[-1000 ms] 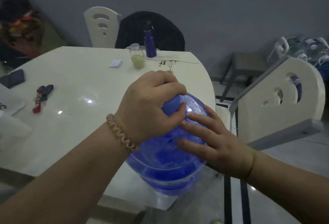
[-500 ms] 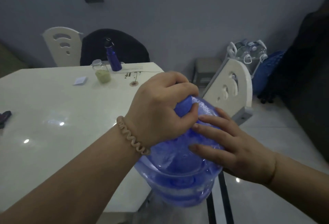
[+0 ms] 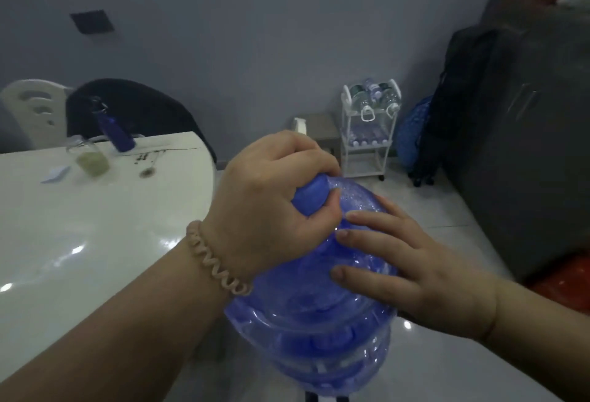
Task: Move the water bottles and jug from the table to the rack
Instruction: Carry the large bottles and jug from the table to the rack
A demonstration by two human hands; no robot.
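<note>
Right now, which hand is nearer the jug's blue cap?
Left. The left hand is curled round the blue cap itself; the right hand lies flat on the shoulder of the jug, just below and right of the cap.

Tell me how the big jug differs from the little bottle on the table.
The jug is far bigger and see-through; the bottle is slim and opaque. The jug is held, left hand gripping its neck, right hand flat on its side; the bottle stands on the table. Both are blue.
</note>
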